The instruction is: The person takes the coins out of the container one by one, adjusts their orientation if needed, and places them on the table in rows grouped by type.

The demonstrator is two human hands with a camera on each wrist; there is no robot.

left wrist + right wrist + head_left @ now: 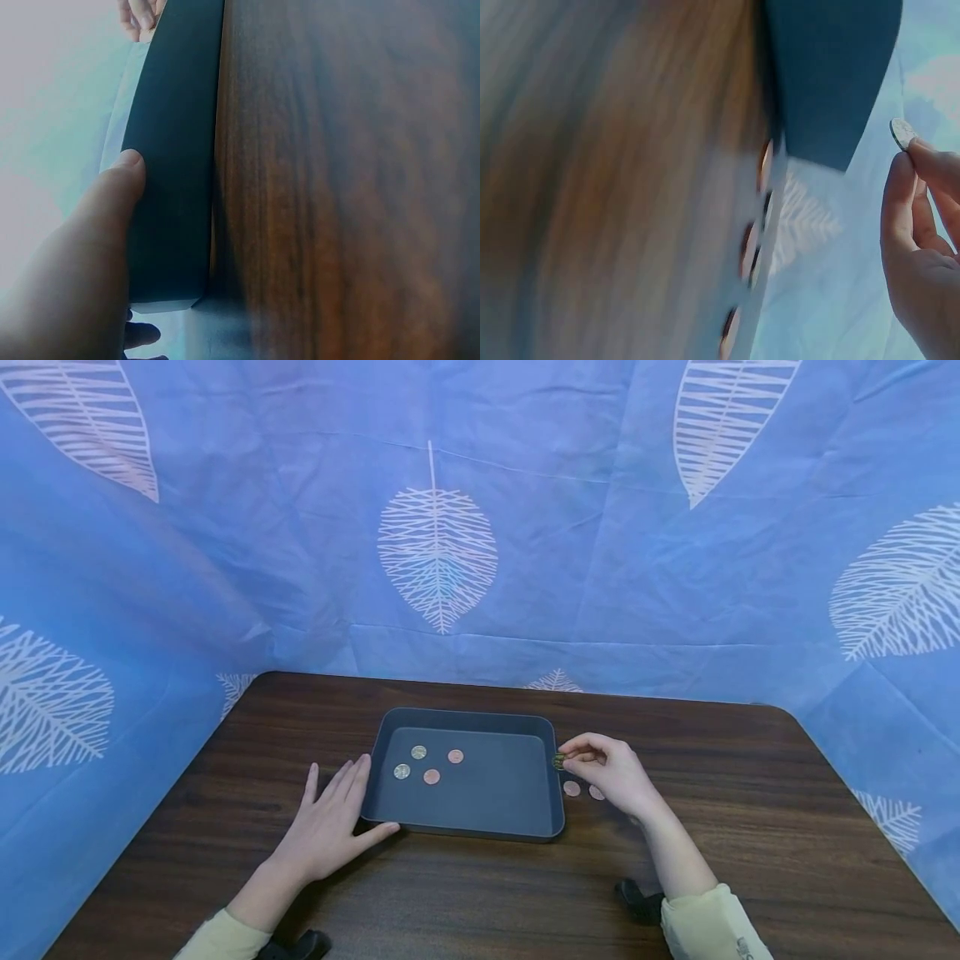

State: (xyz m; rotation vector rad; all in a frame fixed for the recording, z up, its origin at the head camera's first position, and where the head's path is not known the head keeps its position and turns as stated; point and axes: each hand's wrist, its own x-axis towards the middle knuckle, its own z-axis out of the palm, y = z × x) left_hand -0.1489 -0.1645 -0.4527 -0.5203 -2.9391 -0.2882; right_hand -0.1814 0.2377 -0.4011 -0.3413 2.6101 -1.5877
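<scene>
A dark grey tray [487, 833] lies on the table. Inside its left half are two silvery coins, one [418, 751] behind the other [402, 772], and two copper-coloured coins, one [456, 757] behind the other [431, 777]. My left hand [322, 831] rests at the tray's left end with straight, spread fingers; its thumb [124, 180] lies along the near wall. At the right rim, my right hand [615, 777] pinches a coin [902, 133] between thumb and fingertips. Beneath that hand, copper-coloured coins [572, 788] lie on the table, some partly hidden by it.
The brown wooden table [480, 902] has a rounded far edge. Blue cloth with white leaf prints [540, 543] hangs behind and beside it. In the right wrist view, several coins [748, 251] lie on the table beside the tray's end.
</scene>
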